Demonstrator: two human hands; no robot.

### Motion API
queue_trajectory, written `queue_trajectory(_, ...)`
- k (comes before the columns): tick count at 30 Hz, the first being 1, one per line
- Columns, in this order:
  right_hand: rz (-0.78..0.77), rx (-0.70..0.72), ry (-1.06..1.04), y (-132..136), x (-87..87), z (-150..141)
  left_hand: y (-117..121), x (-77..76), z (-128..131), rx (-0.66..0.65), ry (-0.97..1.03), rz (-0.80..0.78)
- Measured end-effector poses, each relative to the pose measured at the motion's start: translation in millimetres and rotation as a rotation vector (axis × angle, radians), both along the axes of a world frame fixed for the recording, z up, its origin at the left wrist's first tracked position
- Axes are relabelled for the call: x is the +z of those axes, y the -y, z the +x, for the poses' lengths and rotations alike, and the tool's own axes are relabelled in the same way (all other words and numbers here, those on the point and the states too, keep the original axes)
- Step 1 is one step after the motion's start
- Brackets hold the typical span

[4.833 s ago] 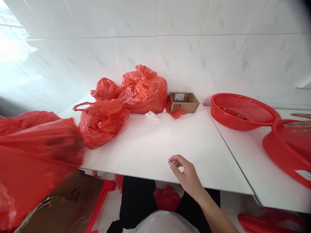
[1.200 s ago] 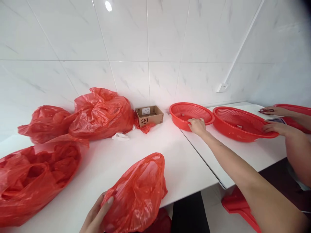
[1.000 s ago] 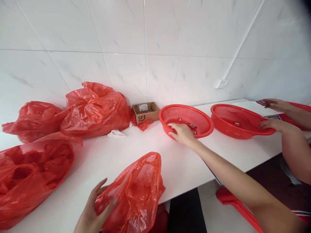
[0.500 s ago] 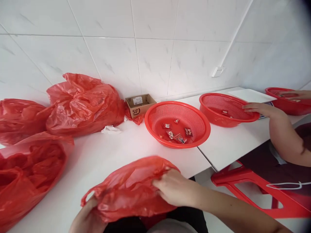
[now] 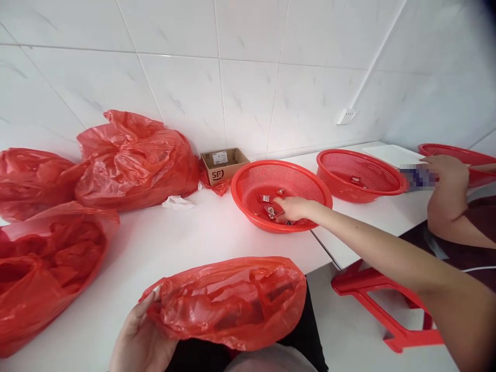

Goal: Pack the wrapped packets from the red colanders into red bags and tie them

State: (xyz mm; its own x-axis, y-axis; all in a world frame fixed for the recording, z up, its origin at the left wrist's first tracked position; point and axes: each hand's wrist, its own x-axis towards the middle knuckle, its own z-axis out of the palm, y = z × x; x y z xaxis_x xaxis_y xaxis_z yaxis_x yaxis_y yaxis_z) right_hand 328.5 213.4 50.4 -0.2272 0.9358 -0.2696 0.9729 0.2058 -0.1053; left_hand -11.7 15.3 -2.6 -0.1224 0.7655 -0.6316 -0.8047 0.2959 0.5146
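My left hand grips the left edge of a red plastic bag, its mouth spread wide above my lap. What lies at the bottom of the bag cannot be made out. My right hand reaches into a red perforated plastic basket, fingers apart and pointing down among small wrapped snack packets. Part of the packets is hidden under that hand. Another small packet lies just left of my fingertips.
Filled red bags stand along the wall at left, with an open bag nearer me. A small cardboard box and a white tissue lie behind. At right, a co-worker's hand is near a second basket; a red stool stands below.
My right hand has let go of the bag and moved forward into the basket. The bag's mouth now shows wider. The co-worker's hand has left the second basket's rim, moving right.
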Motion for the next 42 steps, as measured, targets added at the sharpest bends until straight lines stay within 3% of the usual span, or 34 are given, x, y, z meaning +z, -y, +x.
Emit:
queue_trajectory(4,-0.069,0.028,0.009,-15.0,-22.6,-0.9,-4.8,16.9,15.9,0.182,0.047,-0.015)
queue_trajectory(8,0.013,0.065,-0.101,-11.7,-0.7,-7.9,-7.6,25.0,21.8,0.256,0.032,0.03)
queue_trajectory(11,0.08,0.134,-0.391,17.3,24.3,-31.2,-8.1,24.4,24.8,0.258,0.009,0.047)
queue_trajectory(13,0.004,0.279,-0.78,51.1,28.9,-57.8,-8.0,22.1,28.1,0.231,-0.003,0.051)
queue_trajectory(14,-0.057,0.378,-0.871,69.0,26.5,-72.6,-7.7,20.7,29.7,0.21,-0.012,0.054)
queue_trajectory(15,-0.086,0.456,-0.88,85.3,21.9,-87.0,-7.0,19.2,30.9,0.18,-0.022,0.064)
queue_trajectory(18,0.087,0.477,-0.706,110.3,7.5,-114.8,-3.3,14.0,29.4,0.073,-0.07,0.129)
queue_trajectory(20,0.139,0.458,-0.679,100.9,8.6,-113.7,-0.8,10.4,24.9,0.03,-0.118,0.181)
queue_trajectory(23,0.212,0.338,-0.672,57.7,22.9,-89.5,1.3,6.3,19.2,0.023,-0.184,0.214)
queue_trajectory(25,0.248,0.208,-0.449,23.6,26.6,-70.5,1.9,6.1,19.0,0.013,-0.195,0.222)
queue_trajectory(27,0.149,0.146,-0.231,-3.3,18.6,-56.1,3.0,9.0,21.5,0.008,-0.19,0.233)
queue_trajectory(30,-0.013,0.143,-0.128,-22.6,-6.0,-44.3,6.5,16.6,25.8,-0.006,-0.181,0.231)
queue_trajectory(32,-0.071,0.149,-0.108,-27.0,-17.5,-40.4,9.5,20.5,26.6,-0.01,-0.178,0.211)
queue_trajectory(34,-0.093,0.156,-0.107,-30.0,-16.8,-37.7,12.0,21.6,25.6,-0.001,-0.187,0.2)
queue_trajectory(37,-0.056,0.17,-0.171,-28.4,6.2,-38.0,13.6,20.4,23.1,-0.008,-0.199,0.202)
queue_trajectory(42,-0.022,0.355,-0.747,24.9,48.9,-70.2,8.3,23.3,25.5,0.0,-0.198,0.197)
